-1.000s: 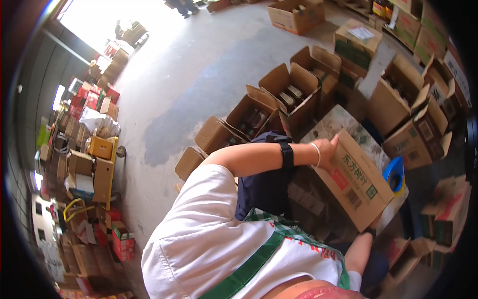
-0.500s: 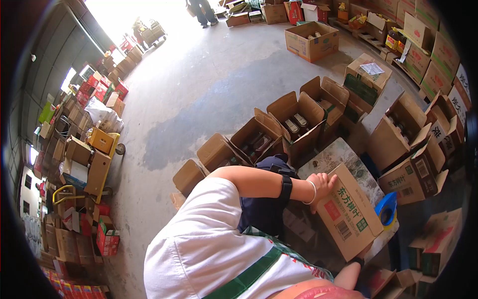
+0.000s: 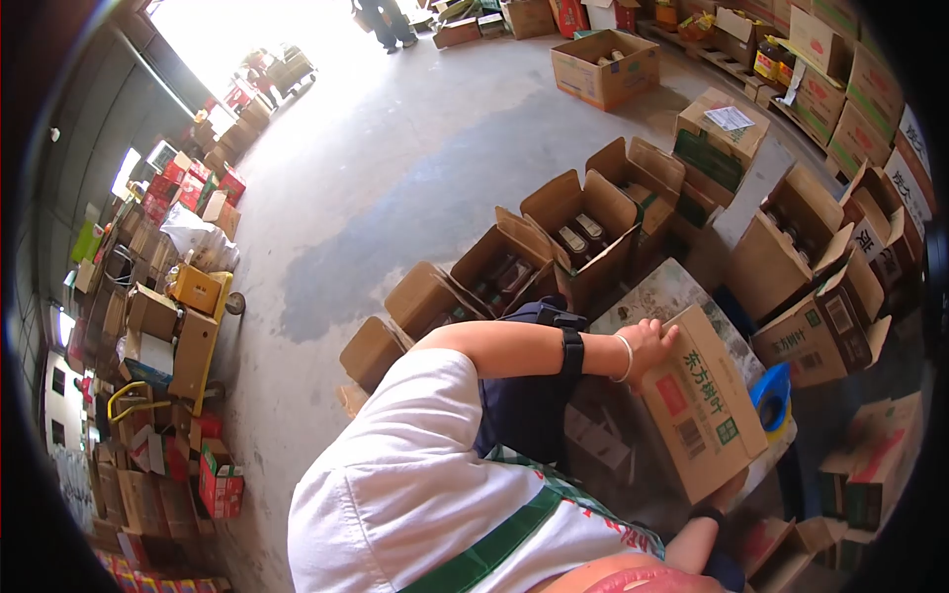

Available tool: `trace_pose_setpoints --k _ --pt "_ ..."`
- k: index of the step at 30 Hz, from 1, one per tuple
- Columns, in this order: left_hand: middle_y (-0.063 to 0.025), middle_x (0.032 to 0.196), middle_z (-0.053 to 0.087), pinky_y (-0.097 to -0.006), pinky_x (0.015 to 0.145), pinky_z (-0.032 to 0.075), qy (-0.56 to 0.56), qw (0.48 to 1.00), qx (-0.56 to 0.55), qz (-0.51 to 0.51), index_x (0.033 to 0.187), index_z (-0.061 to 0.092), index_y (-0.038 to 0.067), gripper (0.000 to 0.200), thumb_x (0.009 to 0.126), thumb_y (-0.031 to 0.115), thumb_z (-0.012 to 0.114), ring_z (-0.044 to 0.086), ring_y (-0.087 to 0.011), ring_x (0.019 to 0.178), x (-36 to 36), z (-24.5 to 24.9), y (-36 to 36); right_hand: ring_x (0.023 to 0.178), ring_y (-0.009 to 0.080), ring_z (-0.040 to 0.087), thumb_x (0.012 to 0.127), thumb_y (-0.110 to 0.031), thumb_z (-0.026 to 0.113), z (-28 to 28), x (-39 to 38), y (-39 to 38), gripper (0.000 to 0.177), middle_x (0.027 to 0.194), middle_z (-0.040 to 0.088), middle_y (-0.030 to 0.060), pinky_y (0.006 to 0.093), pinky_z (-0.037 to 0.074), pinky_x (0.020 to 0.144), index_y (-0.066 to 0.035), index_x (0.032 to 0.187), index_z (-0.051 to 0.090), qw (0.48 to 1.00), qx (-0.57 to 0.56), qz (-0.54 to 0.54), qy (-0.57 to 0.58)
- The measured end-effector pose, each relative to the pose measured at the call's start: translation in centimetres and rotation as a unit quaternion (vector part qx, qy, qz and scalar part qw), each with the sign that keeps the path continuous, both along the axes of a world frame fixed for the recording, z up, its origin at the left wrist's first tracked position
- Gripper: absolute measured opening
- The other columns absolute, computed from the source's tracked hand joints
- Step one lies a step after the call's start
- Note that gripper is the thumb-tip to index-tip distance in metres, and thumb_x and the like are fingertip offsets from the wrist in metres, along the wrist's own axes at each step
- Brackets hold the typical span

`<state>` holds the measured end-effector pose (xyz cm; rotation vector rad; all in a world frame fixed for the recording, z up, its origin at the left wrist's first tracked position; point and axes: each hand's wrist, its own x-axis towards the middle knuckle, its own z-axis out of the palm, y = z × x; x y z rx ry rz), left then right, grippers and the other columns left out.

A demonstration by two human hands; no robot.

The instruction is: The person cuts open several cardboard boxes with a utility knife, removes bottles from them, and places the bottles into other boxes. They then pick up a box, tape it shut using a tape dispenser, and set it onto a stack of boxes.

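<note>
Cardboard carton (image 3: 697,405), head view: we find it in front of the person, between the two hands, over a stained, pale work surface (image 3: 652,294). Its printed face is turned up to the camera and bears green characters, a red block and a barcode. Whether its underside rests on that surface, we cannot tell.

We record the left hand (image 3: 647,351) at the carton's upper end, its fingers bent against the edge, a little spread, and gripping the carton; a pale bracelet and a black strap are worn on that arm. The right hand (image 3: 730,491) is at the lower end. Its fingers are largely hidden by the carton, so we cannot tell how far they are closed.

Just beside the carton's right side we note a blue tape dispenser (image 3: 771,397). Beyond the left forearm stands a row of open boxes, one holding bottles (image 3: 583,239) with pale labels. To the right we observe another open box (image 3: 822,331) with its flaps raised. Further off, on the left, a yellow-framed cart (image 3: 212,346) carries boxes.
</note>
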<state>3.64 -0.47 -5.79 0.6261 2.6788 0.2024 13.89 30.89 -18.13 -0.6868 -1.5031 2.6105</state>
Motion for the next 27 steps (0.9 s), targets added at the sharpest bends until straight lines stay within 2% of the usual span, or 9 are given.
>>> trace_pose_setpoints --k 4,6,11,14,17,20,22,23,27 --pt "-0.0198 0.118 0.045 -0.0334 0.088 0.045 -0.016 0.999 0.011 0.030 0.140 0.018 -0.003 0.128 0.040 0.031 0.089 0.047 -0.0319 0.109 0.8 -0.2 0.0 0.083 0.0222 0.062 0.089 -0.020 0.055 -23.8 -4.2 26.2 0.025 0.094 0.062 0.0091 0.0348 0.050 0.063 -0.005 0.109 0.054 0.985 -0.044 0.008 -0.169" --pt "-0.0208 0.118 0.044 -0.0328 0.086 0.046 -0.036 0.999 -0.009 0.040 0.140 0.017 -0.005 0.129 0.039 0.032 0.090 0.047 -0.0319 0.108 1.5 0.1 0.5 0.074 0.0166 0.058 0.089 -0.018 0.055 -7.7 -6.8 21.5 0.021 0.087 0.059 0.0017 0.0283 0.047 0.060 -0.008 0.107 0.053 0.977 0.132 -0.035 -0.165" --pt "-0.0233 0.117 0.044 -0.0319 0.084 0.047 -0.051 0.997 -0.019 0.056 0.139 0.018 -0.006 0.132 0.036 0.031 0.090 0.047 -0.0326 0.109 3.7 0.1 0.8 0.056 0.0018 0.041 0.094 -0.025 0.049 11.7 -8.5 9.4 0.021 0.074 0.048 -0.0040 0.0170 0.034 0.046 -0.008 0.106 0.052 0.961 0.274 0.032 -0.021" --pt "-0.0301 0.129 0.037 -0.0393 0.089 0.044 -0.072 0.996 -0.042 0.038 0.139 0.021 -0.006 0.126 0.039 0.034 0.087 0.041 -0.0376 0.120 3.5 0.4 1.3 0.048 0.0016 0.037 0.096 -0.024 0.046 13.5 -8.2 5.6 0.018 0.064 0.044 -0.0036 0.0161 0.029 0.041 -0.008 0.102 0.052 0.911 0.357 0.207 0.002" --pt "-0.0291 0.143 0.021 -0.0603 0.099 0.027 0.157 0.975 -0.154 -0.014 0.135 0.035 -0.003 0.106 0.053 0.050 0.075 0.021 -0.0415 0.134 4.8 -1.0 3.5 0.045 0.0040 0.037 0.096 -0.021 0.044 14.4 -6.8 0.7 0.016 0.059 0.043 -0.0008 0.0208 0.030 0.040 -0.007 0.094 0.052 0.817 0.508 0.271 0.018" --pt "-0.0237 0.144 0.024 -0.0591 0.100 0.026 0.114 0.992 -0.034 -0.034 0.134 0.038 0.001 0.103 0.054 0.055 0.073 0.020 -0.0400 0.134 6.2 -1.6 6.0 0.054 0.0150 0.049 0.095 -0.018 0.044 13.9 -5.7 -1.9 0.017 0.063 0.049 0.0084 0.0309 0.039 0.049 -0.003 0.096 0.053 0.742 0.584 0.324 0.064" --pt "-0.0200 0.144 0.026 -0.0587 0.102 0.022 0.087 0.991 -0.065 -0.078 0.136 0.037 0.004 0.102 0.056 0.058 0.071 0.019 -0.0388 0.135 6.6 1.9 6.0 0.071 0.0396 0.056 0.093 -0.018 0.047 14.5 -5.3 -3.3 0.021 0.081 0.058 0.0230 0.0431 0.044 0.060 -0.005 0.107 0.055 0.656 0.681 0.318 0.060" --pt "-0.0199 0.144 0.026 -0.0581 0.103 0.021 0.092 0.989 -0.074 -0.094 0.136 0.037 0.003 0.104 0.055 0.060 0.070 0.019 -0.0385 0.135 6.7 1.5 5.8 0.077 0.0419 0.056 0.092 -0.018 0.049 14.2 -5.5 -3.7 0.019 0.085 0.059 0.0238 0.0453 0.044 0.062 -0.005 0.104 0.056 0.616 0.718 0.271 0.177" --pt "-0.0205 0.143 0.027 -0.0577 0.105 0.018 0.115 0.984 -0.061 -0.125 0.136 0.036 0.002 0.107 0.053 0.062 0.071 0.020 -0.0375 0.134 7.3 -0.2 5.5 0.071 0.0380 0.058 0.090 -0.018 0.050 15.5 -5.5 -4.7 0.012 0.075 0.059 0.0175 0.0459 0.044 0.057 -0.007 0.089 0.051 0.564 0.768 0.272 0.136"
